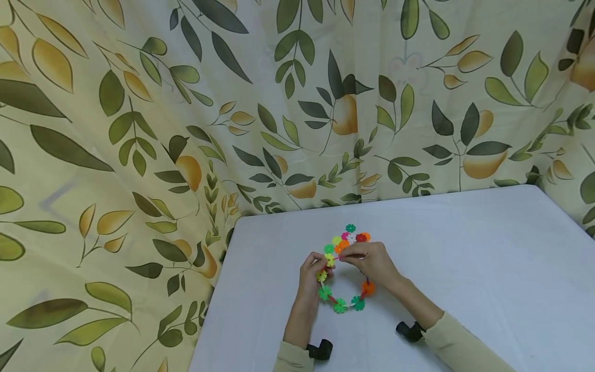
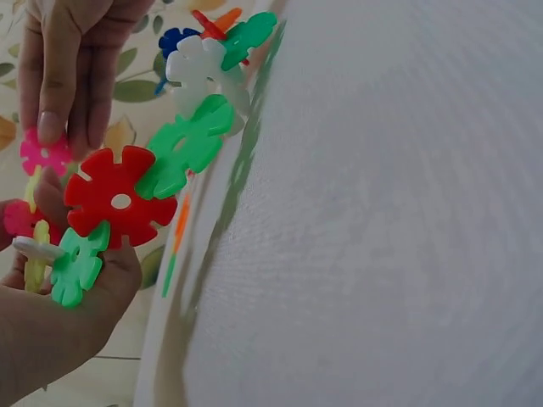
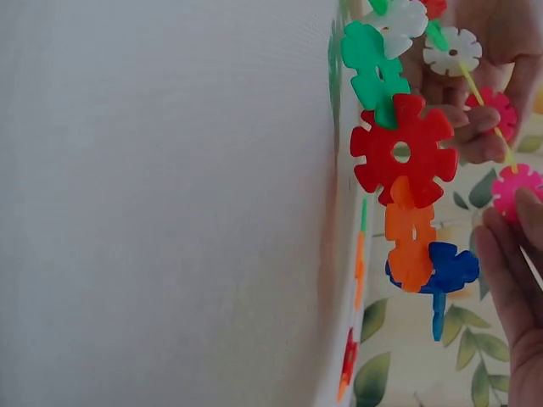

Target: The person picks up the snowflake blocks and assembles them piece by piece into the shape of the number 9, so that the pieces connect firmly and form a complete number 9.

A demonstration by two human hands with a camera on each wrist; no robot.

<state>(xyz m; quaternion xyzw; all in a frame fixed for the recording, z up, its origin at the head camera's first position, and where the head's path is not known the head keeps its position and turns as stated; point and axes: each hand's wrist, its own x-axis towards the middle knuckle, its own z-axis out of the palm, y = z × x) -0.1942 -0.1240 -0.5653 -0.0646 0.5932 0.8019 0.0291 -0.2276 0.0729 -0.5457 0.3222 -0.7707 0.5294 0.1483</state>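
While the leafy curtain (image 1: 297,119) hangs behind the chain and the white table (image 1: 455,258) spreads under it, the chain (image 1: 340,306) itself, flower-shaped discs slotted edge to edge, looks well along: approx. a ring, w/ yellow, green, red, white, orange & blue pcs linked; can't tell if its near part touches the table. R hand (image 1: 375,261) is at the chain's upper end, thumb & fingertips in a pinch; L hand (image 1: 310,276) is on the chain's left side, fingers curled round linked discs, prob. to steady them. Loose discs (image 1: 351,238) lie just beyond the chain, mixed colours, apparently unlinked, so those count as not yet used. Smallest, single pcs: pink disc (image 3: 512,188), at the chain's upper end, is what R hand pinches; it meets the yellow disc (image 1: 329,260) there, tho how firmly it's seated isn't clear. Blue discs (image 3: 456,265) at the chain's other end sit apart from the pink one, so the ring looks unclosed.
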